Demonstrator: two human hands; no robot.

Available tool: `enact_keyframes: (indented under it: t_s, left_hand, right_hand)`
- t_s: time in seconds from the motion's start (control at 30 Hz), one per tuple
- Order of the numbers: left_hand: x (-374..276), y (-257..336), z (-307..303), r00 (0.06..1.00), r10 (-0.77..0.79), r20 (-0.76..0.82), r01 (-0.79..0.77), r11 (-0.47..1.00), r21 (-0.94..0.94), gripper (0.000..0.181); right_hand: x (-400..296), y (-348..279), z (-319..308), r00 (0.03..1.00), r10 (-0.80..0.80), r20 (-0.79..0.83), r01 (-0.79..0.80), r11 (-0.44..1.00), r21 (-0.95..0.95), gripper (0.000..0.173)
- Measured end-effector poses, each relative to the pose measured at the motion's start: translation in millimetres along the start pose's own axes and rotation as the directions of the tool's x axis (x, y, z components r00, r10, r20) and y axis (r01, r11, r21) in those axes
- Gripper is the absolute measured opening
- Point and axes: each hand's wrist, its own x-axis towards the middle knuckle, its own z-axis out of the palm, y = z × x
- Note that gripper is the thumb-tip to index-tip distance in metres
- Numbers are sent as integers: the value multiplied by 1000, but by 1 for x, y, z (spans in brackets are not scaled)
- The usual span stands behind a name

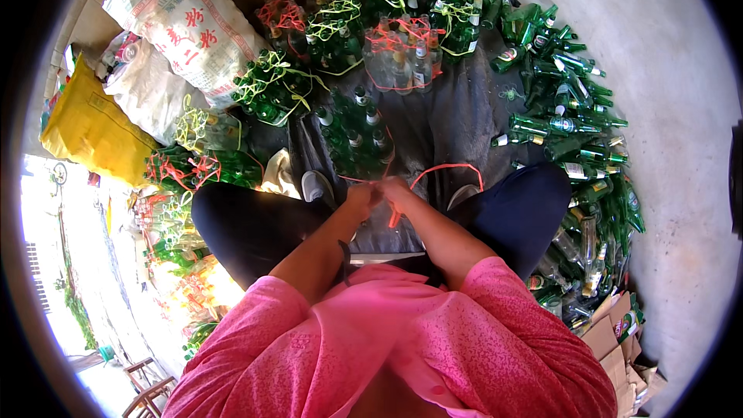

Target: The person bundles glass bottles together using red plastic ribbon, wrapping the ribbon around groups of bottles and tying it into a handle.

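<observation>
A cluster of green glass bottles (355,138) stands upright on the dark sheet before me, with red plastic twine (458,166) around its base. At the cluster's near side my left hand (363,194) and my right hand (395,190) meet, both closed on that twine. One length of it loops away to the right, and a short end hangs below my right hand. My fingers partly hide each other, so the exact form of the twine between them cannot be made out.
Bottle bundles tied with yellow-green twine (334,29) or red twine, one of clear bottles (400,64), stand beyond. Loose green bottles (572,122) pile along the right wall. White woven sacks (191,29), a yellow bag (93,122) and flattened cardboard (615,331) lie around.
</observation>
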Motion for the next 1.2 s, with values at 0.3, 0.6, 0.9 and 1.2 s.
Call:
enact_keyframes:
  t_s: [0.3, 0.6, 0.9, 1.2]
  left_hand:
    - [-3, 1, -1, 995, 40, 90, -45, 998, 45, 15]
    - [-37, 24, 5, 994, -108, 1, 106, 983, 150, 9]
    - [-39, 36, -3, 942, -250, 225, 237, 968, 85, 21]
    - [-39, 32, 2, 963, -157, 219, 168, 985, -33, 12]
  right_hand:
    - [5, 0, 6, 987, 24, -160, -53, 983, -176, 20]
    - [-11, -11, 12, 975, 142, -172, -119, 983, 138, 27]
    - [20, 10, 6, 973, -139, -184, 32, 872, -488, 24]
    - [-8, -9, -5, 1000, -20, -9, 20, 997, -71, 11]
